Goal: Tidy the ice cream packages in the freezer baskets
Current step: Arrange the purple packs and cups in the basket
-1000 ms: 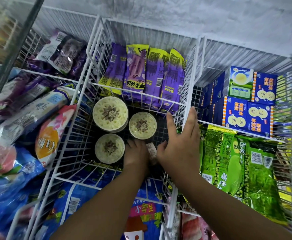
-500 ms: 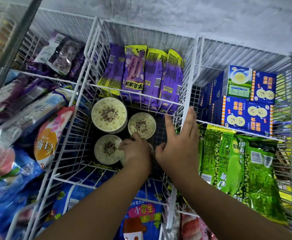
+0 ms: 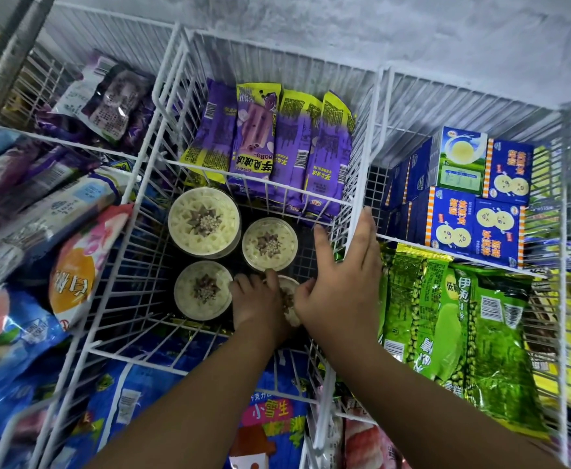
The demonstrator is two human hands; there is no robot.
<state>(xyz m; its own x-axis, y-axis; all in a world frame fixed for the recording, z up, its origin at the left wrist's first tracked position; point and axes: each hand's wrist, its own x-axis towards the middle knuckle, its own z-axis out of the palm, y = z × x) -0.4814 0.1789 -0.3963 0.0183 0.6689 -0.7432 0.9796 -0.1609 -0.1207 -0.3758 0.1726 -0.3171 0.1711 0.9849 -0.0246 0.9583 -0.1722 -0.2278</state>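
Deep in the white wire freezer basket [image 3: 135, 252], the left hand [image 3: 260, 299] curls its fingers over a round cream-topped ice cream cup [image 3: 288, 299], just beside three matching cups [image 3: 204, 226]. The right hand [image 3: 341, 282] rests astride the basket's right wall, fingers straight and spread.

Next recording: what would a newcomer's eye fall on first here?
Two hands meet in the middle basket: the left hand holds a half-hidden cup beside three pale round cups, while the right hand rests on its rim. Purple bar packs stand behind; green packs lie to the right.
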